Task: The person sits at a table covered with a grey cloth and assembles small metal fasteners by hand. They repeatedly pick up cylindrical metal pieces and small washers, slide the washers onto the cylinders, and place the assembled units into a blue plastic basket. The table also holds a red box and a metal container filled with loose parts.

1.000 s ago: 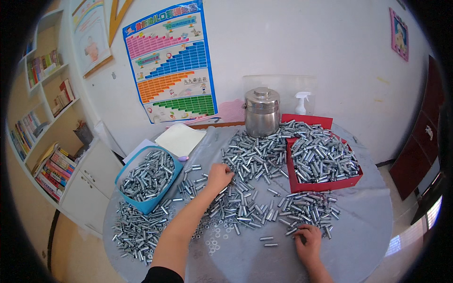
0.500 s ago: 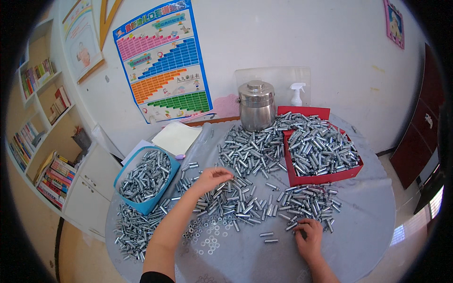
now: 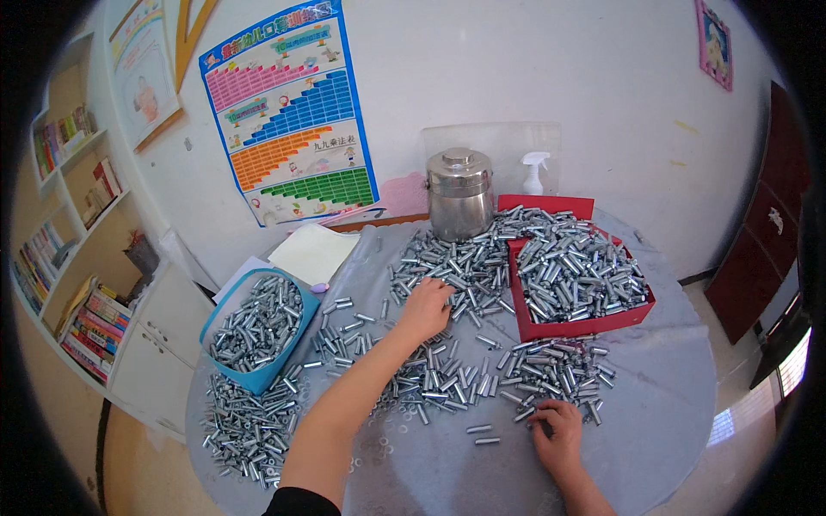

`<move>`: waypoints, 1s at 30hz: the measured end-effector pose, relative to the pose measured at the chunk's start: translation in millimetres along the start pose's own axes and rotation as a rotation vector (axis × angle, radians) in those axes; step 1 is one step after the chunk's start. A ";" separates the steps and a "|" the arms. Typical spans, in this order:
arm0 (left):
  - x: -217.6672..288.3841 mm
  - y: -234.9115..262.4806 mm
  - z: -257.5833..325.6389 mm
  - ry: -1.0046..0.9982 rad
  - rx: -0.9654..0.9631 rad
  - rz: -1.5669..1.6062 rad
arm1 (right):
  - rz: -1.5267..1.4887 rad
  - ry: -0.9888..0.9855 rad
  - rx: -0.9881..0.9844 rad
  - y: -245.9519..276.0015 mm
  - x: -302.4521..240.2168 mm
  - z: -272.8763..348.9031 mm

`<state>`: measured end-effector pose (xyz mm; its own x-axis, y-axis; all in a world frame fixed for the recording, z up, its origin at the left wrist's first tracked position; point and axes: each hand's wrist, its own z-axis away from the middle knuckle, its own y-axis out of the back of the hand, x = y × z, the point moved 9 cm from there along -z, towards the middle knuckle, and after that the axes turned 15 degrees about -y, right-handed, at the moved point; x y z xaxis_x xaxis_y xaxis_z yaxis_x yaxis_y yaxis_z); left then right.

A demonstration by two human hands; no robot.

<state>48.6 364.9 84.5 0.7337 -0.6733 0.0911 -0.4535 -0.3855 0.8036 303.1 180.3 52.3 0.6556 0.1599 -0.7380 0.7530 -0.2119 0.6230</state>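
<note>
**Both hands on loose metal sleeves**

I see the right hand (image 3: 557,433) nearest, fingers curled onto the sleeves (image 3: 551,371) at its tips; pinch or not, I cannot tell. The left hand (image 3: 423,310) rests farther out, palm down on the pile (image 3: 456,267). Right of it a red box (image 3: 585,325); left, a blue bin (image 3: 258,378); beyond, a steel canister (image 3: 459,193).

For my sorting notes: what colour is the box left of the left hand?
Blue box, seen in the head view.
</note>
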 end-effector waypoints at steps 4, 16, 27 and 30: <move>3.9 -23.5 -10.1 -0.032 -0.173 -0.133 | -0.008 0.000 -0.019 -1.7 1.2 0.0; -8.5 -25.7 -11.4 0.013 -0.064 0.073 | -0.006 0.028 -0.013 -0.1 2.1 -0.6; -6.5 -23.3 31.9 0.323 -0.201 0.725 | -0.005 0.030 0.011 0.2 -2.7 1.9; 27.6 -20.2 55.0 0.325 -0.385 1.036 | -0.002 0.031 0.032 2.9 -3.6 1.5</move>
<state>50.2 319.4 38.4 0.2205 -0.3389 0.9146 -0.7713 0.5134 0.3762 302.9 177.7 56.4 0.6556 0.1900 -0.7308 0.7527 -0.2418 0.6124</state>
